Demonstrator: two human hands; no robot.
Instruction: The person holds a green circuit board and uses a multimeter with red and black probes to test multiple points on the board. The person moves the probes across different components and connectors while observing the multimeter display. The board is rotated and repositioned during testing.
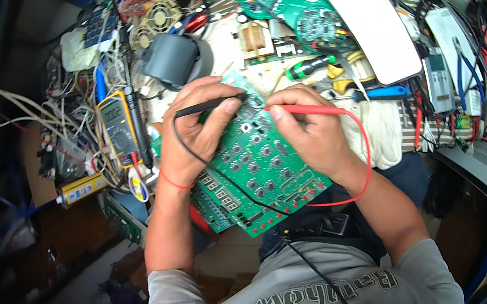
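Observation:
A green circuit board [271,165] with rows of round buttons and several digit displays lies tilted over the table's near edge and my lap. My left hand [197,121] is closed around a black test probe [205,106], its tip over the upper part of the board. In my right hand [316,137], the fingers pinch a red test probe [307,108] whose tip points at the board close to the black one. Whether either tip touches metal is too small to tell. To the left lies a yellow multimeter [118,131] with its display lit.
Behind my hands stands a grey cylindrical part [167,61]. A green-and-black screwdriver [311,67], a blue-handled screwdriver [384,93] and a white panel [371,26] are at the right. Round green boards [312,20] lie farther back. Tangled cables [47,116] crowd the left side.

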